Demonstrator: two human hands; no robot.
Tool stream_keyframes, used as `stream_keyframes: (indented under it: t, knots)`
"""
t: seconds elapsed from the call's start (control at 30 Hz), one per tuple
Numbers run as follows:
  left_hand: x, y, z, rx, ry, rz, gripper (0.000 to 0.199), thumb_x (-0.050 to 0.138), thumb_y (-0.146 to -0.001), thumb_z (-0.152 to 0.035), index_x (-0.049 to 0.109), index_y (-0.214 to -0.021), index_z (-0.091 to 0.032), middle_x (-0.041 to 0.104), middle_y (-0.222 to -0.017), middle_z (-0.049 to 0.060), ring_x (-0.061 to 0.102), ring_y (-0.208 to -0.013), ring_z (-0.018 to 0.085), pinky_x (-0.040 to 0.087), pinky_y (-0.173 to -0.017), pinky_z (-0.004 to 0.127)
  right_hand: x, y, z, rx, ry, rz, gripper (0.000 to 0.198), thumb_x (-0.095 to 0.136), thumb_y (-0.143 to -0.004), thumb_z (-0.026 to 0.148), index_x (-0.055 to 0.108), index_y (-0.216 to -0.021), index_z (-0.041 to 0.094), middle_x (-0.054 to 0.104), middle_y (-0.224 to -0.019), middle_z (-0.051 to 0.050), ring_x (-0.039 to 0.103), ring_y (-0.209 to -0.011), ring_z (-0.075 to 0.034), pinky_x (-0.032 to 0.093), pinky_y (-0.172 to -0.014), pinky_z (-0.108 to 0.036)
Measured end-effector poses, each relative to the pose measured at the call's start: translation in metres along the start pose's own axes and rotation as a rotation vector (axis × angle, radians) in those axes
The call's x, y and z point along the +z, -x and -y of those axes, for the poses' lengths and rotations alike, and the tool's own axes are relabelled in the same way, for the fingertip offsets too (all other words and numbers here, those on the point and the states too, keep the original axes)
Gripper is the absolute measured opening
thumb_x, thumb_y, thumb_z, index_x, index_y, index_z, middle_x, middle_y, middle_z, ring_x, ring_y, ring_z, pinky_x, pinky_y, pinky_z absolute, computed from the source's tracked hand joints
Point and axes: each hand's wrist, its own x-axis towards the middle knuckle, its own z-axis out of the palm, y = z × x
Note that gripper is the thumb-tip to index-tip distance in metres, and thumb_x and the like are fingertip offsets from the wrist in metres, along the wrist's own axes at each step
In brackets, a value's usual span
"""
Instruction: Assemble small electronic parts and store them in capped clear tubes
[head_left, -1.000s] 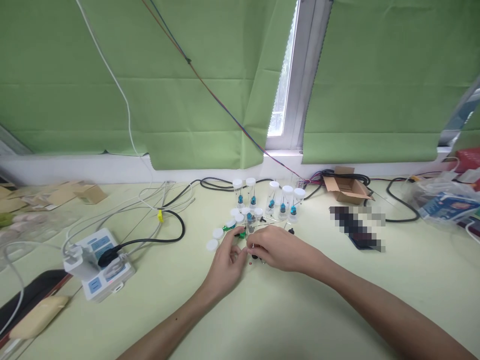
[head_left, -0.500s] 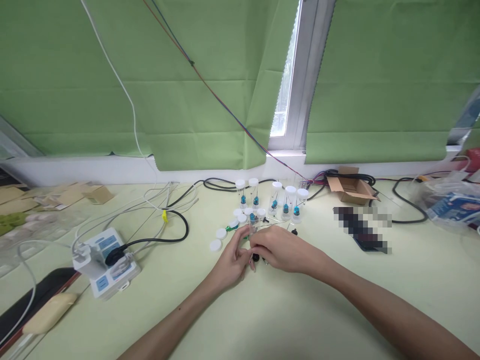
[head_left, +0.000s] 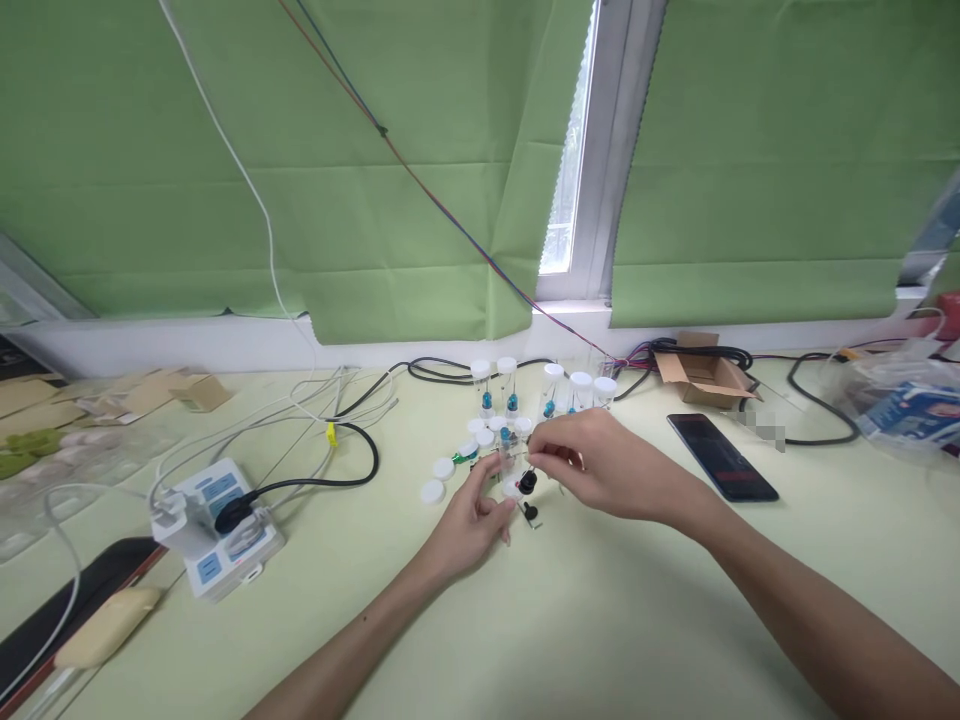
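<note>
Low over the desk, my left hand [head_left: 474,515] is closed around a small clear tube [head_left: 508,463], fingers behind it and thumb in front. My right hand [head_left: 589,462] pinches the thin stem of a small black round part [head_left: 528,482], which hangs beside the tube's lower end. Another black piece with a thin metal rod [head_left: 531,511] lies just below. Behind my hands stand several clear tubes with white caps and blue parts inside, such as one tube [head_left: 486,385] at the left; my right hand partly covers others. Loose white caps [head_left: 443,468] lie left of the tubes.
A phone [head_left: 721,457] and an open cardboard box [head_left: 703,378] are on the right, near a plastic bag [head_left: 907,410]. To the left sits a white power strip [head_left: 217,520] with plugs and tangled cables. Black cable [head_left: 442,368] runs along the wall.
My right hand has moved right and slightly up, away from my left fingers, with the black round part now hanging from it. The clear tube in my left hand shows more plainly.
</note>
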Motion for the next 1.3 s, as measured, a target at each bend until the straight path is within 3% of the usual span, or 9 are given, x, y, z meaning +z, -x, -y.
stream_keyframes:
  t: [0.17, 0.37, 0.43, 0.5, 0.57, 0.63, 0.83, 1.07, 1.3]
  knots:
    - [0.003, 0.0, -0.002, -0.034, -0.135, 0.024, 0.066, 0.059, -0.089, -0.043, 0.032, -0.147, -0.027, 0.066, -0.118, 0.013, 0.057, -0.052, 0.011, 0.045, -0.051, 0.025, -0.014, 0.002, 0.001, 0.012, -0.055, -0.089, 0.022, 0.053, -0.093, 0.017, 0.066, -0.076, 0.018, 0.062, -0.064, 0.0, 0.051, -0.056, -0.012, 0.035, -0.052, -0.024]
    - [0.006, -0.003, 0.001, -0.028, -0.113, -0.071, 0.048, 0.059, -0.088, -0.042, 0.045, -0.132, -0.029, 0.052, -0.137, 0.013, 0.044, -0.044, 0.005, 0.038, -0.045, 0.023, -0.018, 0.003, 0.003, 0.007, -0.073, -0.146, 0.019, 0.054, -0.091, 0.013, 0.064, -0.075, 0.017, 0.062, -0.065, 0.002, 0.052, -0.056, -0.01, 0.038, -0.054, -0.023]
    - [0.006, -0.003, 0.001, -0.024, -0.123, -0.08, 0.043, 0.06, -0.087, -0.043, 0.048, -0.126, -0.028, 0.06, -0.121, 0.009, 0.041, -0.043, 0.006, 0.034, -0.043, 0.023, -0.016, 0.003, 0.003, 0.001, -0.089, -0.153, 0.019, 0.054, -0.091, 0.014, 0.064, -0.075, 0.017, 0.062, -0.065, 0.002, 0.052, -0.056, -0.01, 0.039, -0.054, -0.022]
    - [0.006, -0.003, 0.001, -0.028, -0.145, -0.081, 0.04, 0.059, -0.087, -0.044, 0.051, -0.122, -0.026, 0.064, -0.088, 0.001, 0.039, -0.044, 0.008, 0.03, -0.044, 0.022, -0.013, 0.003, 0.003, -0.011, -0.109, -0.153, 0.018, 0.054, -0.091, 0.014, 0.064, -0.076, 0.017, 0.063, -0.066, 0.002, 0.053, -0.057, -0.01, 0.04, -0.055, -0.022]
    - [0.006, -0.002, 0.001, -0.044, -0.169, -0.073, 0.039, 0.058, -0.088, -0.045, 0.051, -0.121, -0.024, 0.049, -0.06, -0.007, 0.036, -0.044, 0.011, 0.027, -0.045, 0.022, -0.01, 0.003, 0.004, -0.019, -0.127, -0.15, 0.019, 0.054, -0.091, 0.013, 0.064, -0.076, 0.017, 0.063, -0.066, 0.002, 0.053, -0.058, -0.01, 0.041, -0.055, -0.022]
    - [0.006, -0.002, 0.0, -0.063, -0.19, -0.073, 0.041, 0.057, -0.088, -0.047, 0.052, -0.121, -0.023, 0.035, -0.05, -0.01, 0.035, -0.045, 0.012, 0.025, -0.045, 0.022, -0.008, 0.002, 0.004, -0.022, -0.14, -0.145, 0.019, 0.054, -0.091, 0.013, 0.064, -0.075, 0.018, 0.063, -0.066, 0.002, 0.053, -0.057, -0.01, 0.041, -0.055, -0.022]
    - [0.008, -0.002, -0.004, -0.039, -0.236, -0.149, 0.034, 0.06, -0.085, -0.045, 0.056, -0.108, -0.021, 0.033, -0.052, -0.01, 0.032, -0.046, 0.012, 0.021, -0.046, 0.022, -0.009, 0.002, 0.004, -0.042, -0.128, -0.186, 0.019, 0.054, -0.091, 0.015, 0.063, -0.075, 0.018, 0.064, -0.066, 0.001, 0.053, -0.057, -0.011, 0.041, -0.055, -0.022]
    - [0.008, -0.001, -0.001, 0.066, -0.311, -0.315, 0.028, 0.059, -0.085, -0.037, 0.059, -0.107, -0.019, 0.045, -0.058, -0.006, 0.042, -0.051, 0.013, 0.03, -0.051, 0.024, -0.015, 0.003, 0.004, -0.031, -0.109, -0.45, 0.015, 0.057, -0.091, 0.018, 0.064, -0.077, 0.019, 0.064, -0.067, 0.001, 0.057, -0.059, -0.012, 0.043, -0.056, -0.024]
    - [0.012, 0.002, -0.004, 0.168, -0.366, -0.371, 0.025, 0.057, -0.087, -0.034, 0.063, -0.108, -0.021, 0.062, -0.089, 0.003, 0.048, -0.055, 0.012, 0.038, -0.055, 0.026, -0.013, 0.003, 0.005, -0.011, -0.142, -0.509, 0.015, 0.057, -0.091, 0.02, 0.064, -0.078, 0.019, 0.065, -0.067, 0.0, 0.058, -0.06, -0.013, 0.045, -0.056, -0.024]
